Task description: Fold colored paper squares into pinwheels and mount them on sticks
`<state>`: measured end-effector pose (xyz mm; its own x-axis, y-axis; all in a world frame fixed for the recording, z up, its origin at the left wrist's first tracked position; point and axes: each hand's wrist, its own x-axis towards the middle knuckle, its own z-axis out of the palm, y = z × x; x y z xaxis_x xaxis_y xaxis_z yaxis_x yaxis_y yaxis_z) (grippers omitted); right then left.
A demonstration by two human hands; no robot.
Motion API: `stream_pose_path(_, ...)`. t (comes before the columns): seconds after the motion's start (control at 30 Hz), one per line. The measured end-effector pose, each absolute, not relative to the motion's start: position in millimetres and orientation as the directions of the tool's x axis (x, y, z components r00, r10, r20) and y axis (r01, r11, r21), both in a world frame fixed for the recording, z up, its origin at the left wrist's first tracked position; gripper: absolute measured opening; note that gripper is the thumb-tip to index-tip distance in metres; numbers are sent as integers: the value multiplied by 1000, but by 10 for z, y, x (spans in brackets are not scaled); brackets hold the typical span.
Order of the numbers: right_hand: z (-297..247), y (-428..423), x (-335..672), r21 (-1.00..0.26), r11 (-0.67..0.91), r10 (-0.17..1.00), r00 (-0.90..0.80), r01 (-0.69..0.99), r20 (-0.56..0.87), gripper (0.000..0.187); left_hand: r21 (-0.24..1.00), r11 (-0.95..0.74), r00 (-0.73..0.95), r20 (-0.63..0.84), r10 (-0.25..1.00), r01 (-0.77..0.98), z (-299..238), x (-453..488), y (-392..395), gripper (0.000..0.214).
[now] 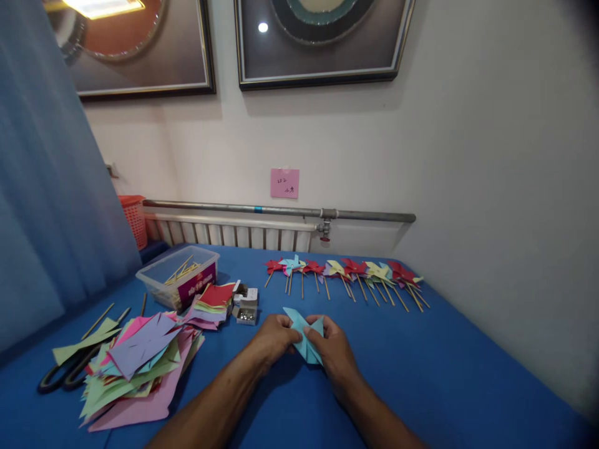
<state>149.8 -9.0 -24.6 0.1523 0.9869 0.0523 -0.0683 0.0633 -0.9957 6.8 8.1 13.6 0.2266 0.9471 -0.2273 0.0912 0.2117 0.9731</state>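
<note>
Both hands hold a light blue paper pinwheel (309, 350) above the blue table, with no stick showing on it. My left hand (276, 337) pinches its left side between thumb and fingers. From the right, my right hand (333, 349) grips it with the thumb pressed near the middle. Pointed corners of the paper stick up between the hands. Just beyond my left hand, a small open box (246, 313) holds shiny metal pins. Left of it lies a small stack of coloured paper squares (218, 296).
Finished pinwheels on sticks (353, 268) lie in a row along the back right. A clear plastic tub (161, 268) of wooden sticks stands at the left. Nearer are a pile of cut coloured paper (145, 343) and black-handled scissors (75, 374). Behind runs a metal pipe (224, 207).
</note>
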Motion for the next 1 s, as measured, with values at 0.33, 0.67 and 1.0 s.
stream_pose_path(0.33, -311, -33, 1514, -990, 18, 984, 179, -141, -7, 41, 981, 167, 272, -187, 944, 95, 49, 48, 114, 10)
stream_pose_path(0.67, -230, -125, 1485, -992, 47, 981, 191, -121, 24, 34, 986, 115, 326, -148, 934, 119, -10, 48, 147, 12)
stream_pose_path(1.0, -218, -118, 1484, -989, 27, 982, 190, -146, -1, 34, 989, 96, 340, -128, 932, 110, -58, 41, 175, 14)
